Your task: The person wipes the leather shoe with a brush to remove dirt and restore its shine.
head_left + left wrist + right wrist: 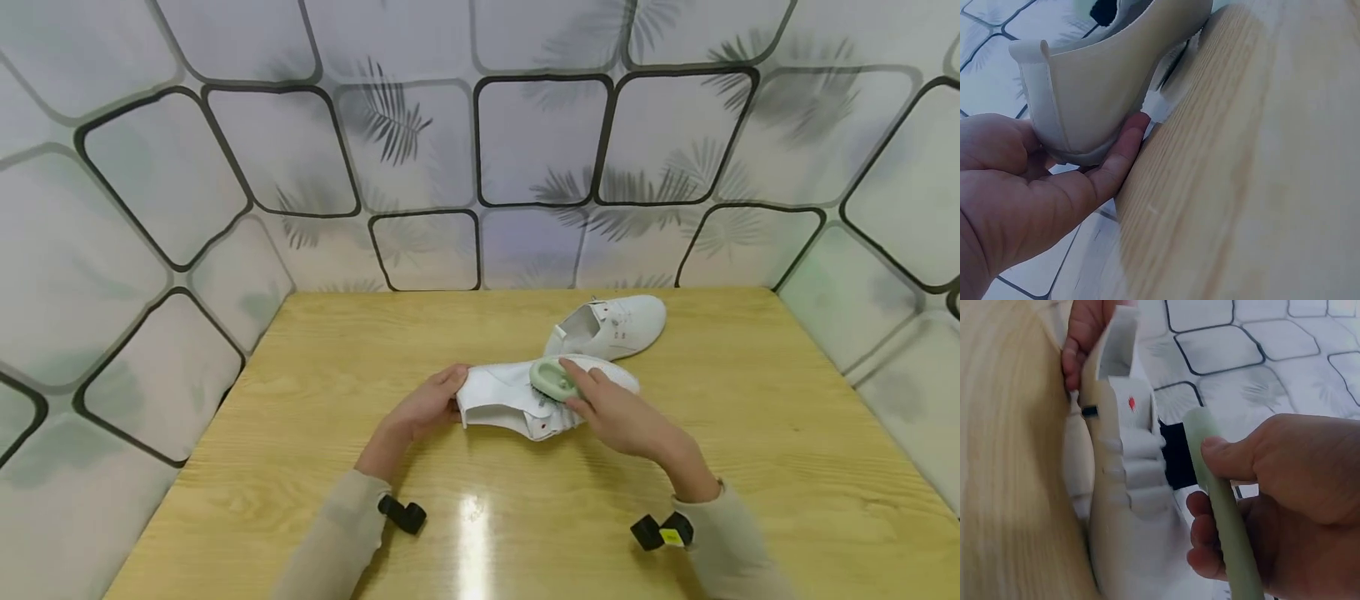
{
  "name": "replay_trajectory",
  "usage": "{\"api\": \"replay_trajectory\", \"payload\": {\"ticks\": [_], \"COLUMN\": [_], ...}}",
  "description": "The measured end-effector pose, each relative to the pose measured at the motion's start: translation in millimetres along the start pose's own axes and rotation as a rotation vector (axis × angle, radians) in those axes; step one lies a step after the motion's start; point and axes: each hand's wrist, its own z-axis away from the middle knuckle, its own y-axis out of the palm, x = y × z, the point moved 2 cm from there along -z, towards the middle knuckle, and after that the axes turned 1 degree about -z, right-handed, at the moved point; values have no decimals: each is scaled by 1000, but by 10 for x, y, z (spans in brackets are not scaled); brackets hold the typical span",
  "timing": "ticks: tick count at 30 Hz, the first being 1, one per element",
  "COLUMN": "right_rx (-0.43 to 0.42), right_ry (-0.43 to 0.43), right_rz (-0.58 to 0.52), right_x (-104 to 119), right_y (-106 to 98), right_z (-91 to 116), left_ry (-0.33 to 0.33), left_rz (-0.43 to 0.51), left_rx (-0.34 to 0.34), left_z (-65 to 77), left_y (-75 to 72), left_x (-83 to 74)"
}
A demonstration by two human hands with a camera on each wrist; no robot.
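A white lace-up shoe [487, 383] lies tilted on its side, its opening facing the person. My left hand [427, 404] grips it by the heel; in the left wrist view the fingers [1119, 159] reach under the heel [1085, 94]. My right hand [626, 417] holds a pale green brush [551, 379] against the shoe's upper side, near the laces. In the right wrist view the thumb lies on the brush back [1225, 519], and its dark bristles [1177, 456] face the shoe. Part of the toe is hidden behind the right hand.
A second white shoe [633, 325] stands just behind the first, toe pointing right. Both are on a light wooden table [337, 350]. Patterned fabric walls [420, 142] rise at the back and sides. Dark wrist devices [405, 514] sit on both sleeves.
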Motion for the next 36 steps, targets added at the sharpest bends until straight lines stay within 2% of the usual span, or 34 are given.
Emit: {"api": "replay_trajectory", "payload": {"ticks": [5, 10, 15, 21, 26, 31, 36], "right_rx": [-73, -3, -45, 42, -28, 59, 0], "right_ry": [50, -2, 65, 54, 84, 31, 44], "right_rz": [-27, -95, -87, -199, -181, -224, -185], "right_x": [-90, -128, -212, -220, -247, -236, -265], "right_y": [-99, -155, -216, -161, -174, -155, -162], "right_z": [73, 64, 80, 120, 125, 138, 135], "left_ry": [6, 12, 22, 8, 12, 14, 24], "left_rz": [23, 13, -15, 3, 8, 10, 21], "left_rx": [1, -5, -18, -22, -32, -29, -18], "left_z": [-28, -66, -94, -73, -42, -8, 12], "left_y": [34, 32, 27, 27, 29, 12, -4], "left_x": [0, -24, -42, 5, 17, 28, 45]}}
